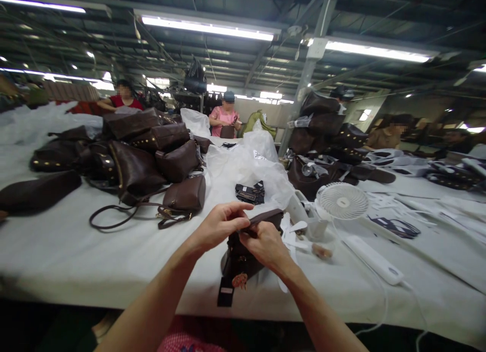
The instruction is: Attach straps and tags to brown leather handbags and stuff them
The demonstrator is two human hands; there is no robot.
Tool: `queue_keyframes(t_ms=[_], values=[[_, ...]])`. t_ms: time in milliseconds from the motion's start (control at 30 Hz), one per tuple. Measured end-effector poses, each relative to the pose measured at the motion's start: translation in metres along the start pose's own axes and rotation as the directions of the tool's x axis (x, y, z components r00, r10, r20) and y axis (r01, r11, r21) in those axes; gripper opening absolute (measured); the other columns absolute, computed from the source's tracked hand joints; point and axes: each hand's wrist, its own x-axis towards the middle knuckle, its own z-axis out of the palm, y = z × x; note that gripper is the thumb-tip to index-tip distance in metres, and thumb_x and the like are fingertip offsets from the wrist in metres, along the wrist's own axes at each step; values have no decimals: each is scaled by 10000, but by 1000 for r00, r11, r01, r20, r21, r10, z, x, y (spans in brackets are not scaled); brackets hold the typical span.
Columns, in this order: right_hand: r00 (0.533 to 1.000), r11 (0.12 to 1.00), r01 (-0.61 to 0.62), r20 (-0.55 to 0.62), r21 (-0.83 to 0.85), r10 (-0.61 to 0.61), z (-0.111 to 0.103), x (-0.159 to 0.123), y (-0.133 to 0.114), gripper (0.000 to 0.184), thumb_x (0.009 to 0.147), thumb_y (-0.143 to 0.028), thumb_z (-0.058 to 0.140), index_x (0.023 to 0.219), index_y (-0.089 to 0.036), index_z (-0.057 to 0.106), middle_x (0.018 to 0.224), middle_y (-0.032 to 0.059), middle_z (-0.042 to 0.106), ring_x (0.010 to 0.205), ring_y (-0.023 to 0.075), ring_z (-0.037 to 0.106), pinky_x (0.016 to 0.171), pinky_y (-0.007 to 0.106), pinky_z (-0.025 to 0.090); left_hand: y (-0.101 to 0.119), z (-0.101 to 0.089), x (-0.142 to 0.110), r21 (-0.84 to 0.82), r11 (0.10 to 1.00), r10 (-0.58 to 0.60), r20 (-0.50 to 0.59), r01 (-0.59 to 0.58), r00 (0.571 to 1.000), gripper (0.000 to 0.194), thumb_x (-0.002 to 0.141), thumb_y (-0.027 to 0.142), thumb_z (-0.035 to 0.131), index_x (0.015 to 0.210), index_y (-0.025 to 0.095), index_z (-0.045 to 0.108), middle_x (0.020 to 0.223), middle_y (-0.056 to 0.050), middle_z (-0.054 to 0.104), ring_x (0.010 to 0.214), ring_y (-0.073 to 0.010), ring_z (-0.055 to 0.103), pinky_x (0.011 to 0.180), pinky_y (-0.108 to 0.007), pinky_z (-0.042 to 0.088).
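Observation:
A dark brown leather handbag [236,258] stands on the white-covered table right in front of me. Both hands meet at its top edge. My left hand [224,224] has its fingers bent over the upper rim, thumb and fingertips close together on the bag. My right hand [266,243] pinches at the same spot; anything small between its fingertips is hidden. From the bag's near side hang a black tag [225,292] and a round orange-gold charm [240,281]. Just beyond lie several black tags [249,192] in a small pile.
A heap of brown bags [140,164] is at left, with a strapped bag [186,194] nearer. Clear plastic bags [243,159] lie ahead. At right are a white fan [342,201], a power strip [374,260] with cables, and more bags [319,124]. Other people [225,114] work beyond.

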Motion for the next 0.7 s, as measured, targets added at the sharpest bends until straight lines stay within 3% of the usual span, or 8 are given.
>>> queue_keyframes(t_ms=[167, 300, 467, 700], values=[[992, 996, -45, -113, 73, 53, 3, 1, 5, 186, 791, -241, 530, 717, -186, 691, 688, 24, 696, 637, 162, 599, 576, 246, 376, -10, -6, -3, -72, 994, -82, 40, 84, 996, 325, 682, 180, 657, 995, 144, 738, 709, -16, 660, 515, -76, 474, 451, -178, 357], [988, 991, -86, -136, -100, 72, 3, 2, 2, 164, 779, -209, 551, 702, -196, 696, 693, 44, 702, 621, 165, 586, 568, 256, 338, -29, -5, -13, -103, 989, -105, 11, 105, 994, 218, 696, 217, 666, 888, 145, 740, 701, -18, 646, 575, -106, 519, 516, -205, 422], [989, 966, -106, -123, -235, 79, -1, 3, 1, 171, 783, -247, 574, 645, -205, 665, 648, 36, 677, 592, 159, 553, 535, 265, 260, -39, -4, -18, 159, 984, 102, -118, -82, 988, 97, 742, 216, 643, 690, 162, 704, 851, -39, 602, 809, -144, 548, 710, -238, 437], [996, 994, 2, -85, -110, -11, -3, 5, 12, 152, 739, -142, 553, 631, -192, 646, 615, -6, 613, 601, 132, 525, 572, 248, 316, -49, 1, -18, 259, 965, 79, -190, -28, 979, 137, 738, 188, 603, 603, 165, 602, 890, -44, 609, 781, -150, 550, 615, -228, 410]])
